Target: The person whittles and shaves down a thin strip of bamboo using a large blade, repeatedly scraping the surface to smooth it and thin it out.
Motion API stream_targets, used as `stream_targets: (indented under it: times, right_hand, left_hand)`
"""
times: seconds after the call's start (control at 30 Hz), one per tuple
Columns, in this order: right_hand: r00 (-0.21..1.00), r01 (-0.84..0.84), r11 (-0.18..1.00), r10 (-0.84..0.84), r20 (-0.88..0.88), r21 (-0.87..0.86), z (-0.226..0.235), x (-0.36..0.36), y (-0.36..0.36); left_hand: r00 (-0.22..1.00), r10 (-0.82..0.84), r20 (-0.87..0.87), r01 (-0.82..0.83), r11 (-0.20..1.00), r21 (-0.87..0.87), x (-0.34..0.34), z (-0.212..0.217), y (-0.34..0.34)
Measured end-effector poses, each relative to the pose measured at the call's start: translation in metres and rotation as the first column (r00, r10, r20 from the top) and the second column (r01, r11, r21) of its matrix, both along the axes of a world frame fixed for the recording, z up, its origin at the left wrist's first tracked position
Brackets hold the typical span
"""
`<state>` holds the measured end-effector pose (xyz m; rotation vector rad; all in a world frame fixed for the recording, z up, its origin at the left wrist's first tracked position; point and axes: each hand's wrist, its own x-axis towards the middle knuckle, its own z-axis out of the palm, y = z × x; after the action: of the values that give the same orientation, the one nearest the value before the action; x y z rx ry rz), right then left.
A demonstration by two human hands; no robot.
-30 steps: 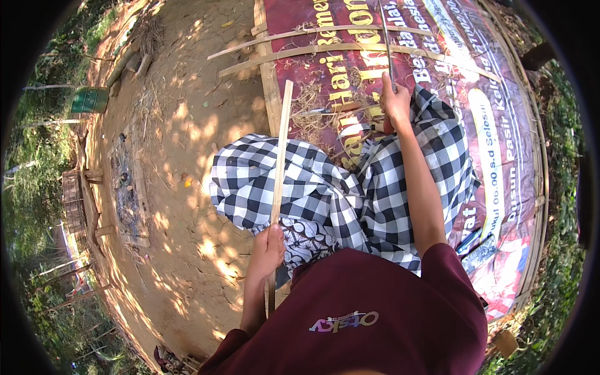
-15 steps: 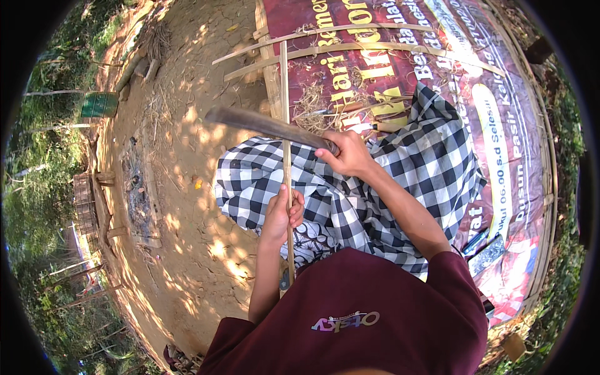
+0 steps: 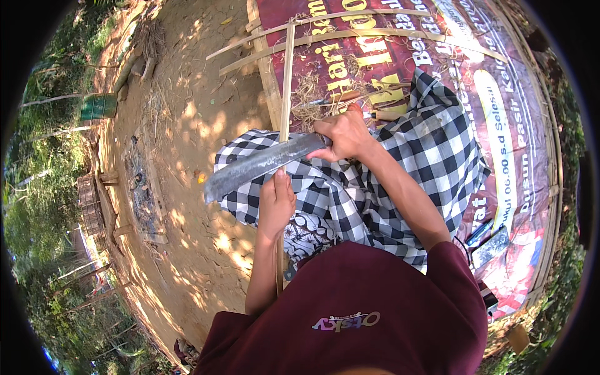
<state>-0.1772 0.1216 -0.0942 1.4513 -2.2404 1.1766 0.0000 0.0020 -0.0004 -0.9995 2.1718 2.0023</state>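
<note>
- Leftmost, a green container [image 3: 99, 106] stands near foliage [image 3: 40, 169], and a dark, ashy patch [image 3: 140, 187] lies on the sun-dappled dirt ground [image 3: 187, 250].
- Next, the wide grey blade of my big knife [image 3: 265, 164] slants down to the left, its broad end reaching past the checked cloth [image 3: 369, 206] over my lap.
- My left hand [image 3: 277, 203] is wrapped round a pale strip [image 3: 288, 75], just below the blade.
- That strip runs from beside my maroon shirt [image 3: 350, 294] up past my lap, crossing beneath the blade; I cannot tell whether the edge touches it.
- Its top end meets, in my view, two longer strips [image 3: 369, 32] lying across a printed sheet [image 3: 409, 72].
- Curly shavings [image 3: 307, 97] litter the sheet beside a small wooden-handled knife [image 3: 344, 97].
- My right hand [image 3: 350, 134] is curled tightly about the big knife's handle.
- Just right of it, another wooden handle [image 3: 390, 115] lies by the checked cloth.
- Furthest right, a blue object [image 3: 480, 231] sits next to a flat grey one [image 3: 490, 250].
</note>
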Motion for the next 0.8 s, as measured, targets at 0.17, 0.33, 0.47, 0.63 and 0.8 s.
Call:
stream_targets:
  times: [0.17,0.33,0.47,0.63,0.8]
  right_hand:
    - [0.984,0.177,0.981,-0.177,-0.008,0.085,-0.013,-0.015,0.005]
    - [0.318,0.714,0.649,-0.635,0.704,0.263,-0.049,-0.122,0.051]
    - [0.246,0.74,0.673,-0.28,0.928,0.007,-0.027,-0.11,0.06]
    - [0.63,0.494,0.867,-0.403,0.665,0.057,-0.025,-0.061,0.026]
    - [0.758,0.167,0.985,-0.1,0.644,-0.044,0.002,-0.003,0.001]
  left_hand:
    - [0.99,0.096,0.101,-0.116,0.97,0.213,0.005,0.02,0.003]
    - [0.952,0.202,0.231,-0.265,0.921,0.287,0.089,0.022,-0.008]
    - [0.927,0.309,0.212,-0.347,0.921,0.176,0.1,0.02,-0.028]
    - [0.978,0.157,0.14,-0.157,0.988,-0.005,0.063,0.01,-0.033]
    - [0.991,0.029,0.129,-0.002,0.978,-0.209,0.042,-0.014,-0.028]
